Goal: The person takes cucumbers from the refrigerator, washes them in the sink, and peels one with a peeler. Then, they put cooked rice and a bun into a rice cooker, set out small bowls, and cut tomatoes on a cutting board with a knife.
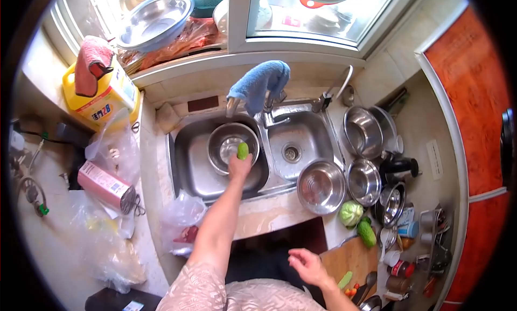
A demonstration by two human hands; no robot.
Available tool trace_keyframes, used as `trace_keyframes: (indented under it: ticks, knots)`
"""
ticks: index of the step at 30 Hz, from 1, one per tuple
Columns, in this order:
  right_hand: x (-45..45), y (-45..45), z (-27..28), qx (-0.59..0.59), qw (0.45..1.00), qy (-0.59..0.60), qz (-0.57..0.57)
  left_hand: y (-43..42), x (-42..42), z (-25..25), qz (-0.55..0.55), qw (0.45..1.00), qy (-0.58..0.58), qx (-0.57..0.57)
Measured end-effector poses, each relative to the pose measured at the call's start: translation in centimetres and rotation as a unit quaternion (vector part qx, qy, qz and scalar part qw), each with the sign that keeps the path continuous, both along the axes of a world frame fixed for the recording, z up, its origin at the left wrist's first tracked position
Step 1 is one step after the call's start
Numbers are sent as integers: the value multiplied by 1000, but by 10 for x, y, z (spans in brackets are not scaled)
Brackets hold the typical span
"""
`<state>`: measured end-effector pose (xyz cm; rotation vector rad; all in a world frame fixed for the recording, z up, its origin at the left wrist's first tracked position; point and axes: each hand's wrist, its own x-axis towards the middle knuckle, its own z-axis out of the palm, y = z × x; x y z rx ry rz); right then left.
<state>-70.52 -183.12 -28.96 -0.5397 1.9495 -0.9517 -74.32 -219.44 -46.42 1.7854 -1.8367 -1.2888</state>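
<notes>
My left hand (pixel 239 164) reaches into the left basin of the sink (pixel 196 184). Its fingers are closed round a short green piece of cucumber (pixel 243 151), above a steel bowl (pixel 218 141) standing in that basin. A blue towel (pixel 261 82) hangs over the faucet (pixel 269 118) just beyond. Near my body, beside the wooden cutting board (pixel 336 262), my right hand (pixel 308 266) is in the air with loosely bent fingers apart and nothing in it. On the board lie a green peeled strip (pixel 345 280), small orange-red pieces (pixel 352 290) and a dark-handled knife (pixel 368 283).
Right of the sink stand several steel pots and bowls (pixel 321 187). A cabbage (pixel 351 213) and a whole cucumber (pixel 367 234) lie near the board. Plastic bags (pixel 180 219) and a yellow jug (pixel 105 92) are on the left. Condiment jars (pixel 401 268) line the right wall.
</notes>
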Motion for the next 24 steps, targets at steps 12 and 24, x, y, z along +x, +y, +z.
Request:
trace_keyframes:
  ticks: [12, 24]
  knots:
    - [-58, -3, -7, 13, 974, -169, -150, -76, -28, -108, -185, 931, -278, -149]
    - [-157, -79, 10, -65, 977, -169, -109, -60, 6, -133, -266, 887, -279, -256]
